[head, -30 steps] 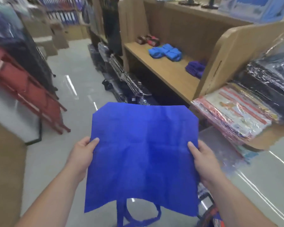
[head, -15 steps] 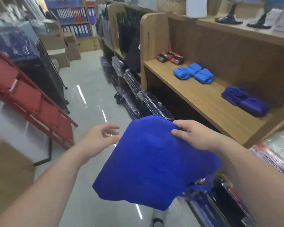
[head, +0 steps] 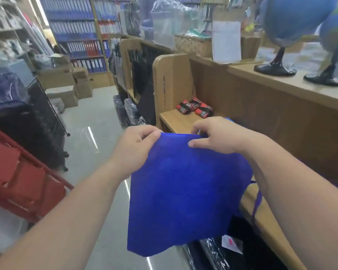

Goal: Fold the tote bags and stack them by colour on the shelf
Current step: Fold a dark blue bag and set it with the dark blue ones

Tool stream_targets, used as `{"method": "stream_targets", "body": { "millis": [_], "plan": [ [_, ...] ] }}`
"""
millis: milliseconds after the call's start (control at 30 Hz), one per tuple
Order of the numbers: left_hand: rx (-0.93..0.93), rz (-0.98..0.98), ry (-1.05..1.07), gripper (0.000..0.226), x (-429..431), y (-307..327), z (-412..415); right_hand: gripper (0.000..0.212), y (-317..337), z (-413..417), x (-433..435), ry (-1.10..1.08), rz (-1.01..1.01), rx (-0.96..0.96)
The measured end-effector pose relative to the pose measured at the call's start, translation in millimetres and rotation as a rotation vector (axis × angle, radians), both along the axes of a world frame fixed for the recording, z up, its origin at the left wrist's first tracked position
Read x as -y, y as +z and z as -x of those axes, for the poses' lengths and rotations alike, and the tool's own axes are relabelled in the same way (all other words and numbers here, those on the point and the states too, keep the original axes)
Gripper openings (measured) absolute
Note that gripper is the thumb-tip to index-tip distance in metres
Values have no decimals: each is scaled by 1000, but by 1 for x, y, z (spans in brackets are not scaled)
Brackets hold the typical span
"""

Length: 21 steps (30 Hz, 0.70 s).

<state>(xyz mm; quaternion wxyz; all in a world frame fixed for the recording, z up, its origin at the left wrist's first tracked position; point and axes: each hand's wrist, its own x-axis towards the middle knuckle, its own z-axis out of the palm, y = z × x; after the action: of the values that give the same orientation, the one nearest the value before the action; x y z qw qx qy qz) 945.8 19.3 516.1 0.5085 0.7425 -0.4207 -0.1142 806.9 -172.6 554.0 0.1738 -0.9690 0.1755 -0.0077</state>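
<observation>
Pinching the top edge of the blue tote bag (head: pixel 183 191): left grip (head: pixel 137 151) on its left corner, right grip (head: pixel 217 137) on the right corner, both closed on fabric. The bag hangs in mid-air over the aisle, just in front of the shelf (head: pixel 174 118). For a clean fold, I reckon: line up corners, pull the edge taut, tuck the strap (head: pixel 257 201) in before halving. Fabric is saturated blue, matte, soft. Bottom edge uneven, strap dangling at right.

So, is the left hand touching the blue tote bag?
Touching. The head view shows the left hand pinching the top edge of the blue tote bag.
</observation>
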Motion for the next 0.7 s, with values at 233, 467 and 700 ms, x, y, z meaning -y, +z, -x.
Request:
{"method": "stream_targets", "body": {
  "millis": [233,467,700],
  "plan": [
    [-89,259,34,28,92,30,-80,18,-18,51,122,-428,-180,191],
    [-440,360,7,26,195,37,-146,32,-84,32,161,-603,-613,456],
    [-634,240,-137,13,278,42,-172,14,-126,-41,172,-771,-670,760]
  ]
}}
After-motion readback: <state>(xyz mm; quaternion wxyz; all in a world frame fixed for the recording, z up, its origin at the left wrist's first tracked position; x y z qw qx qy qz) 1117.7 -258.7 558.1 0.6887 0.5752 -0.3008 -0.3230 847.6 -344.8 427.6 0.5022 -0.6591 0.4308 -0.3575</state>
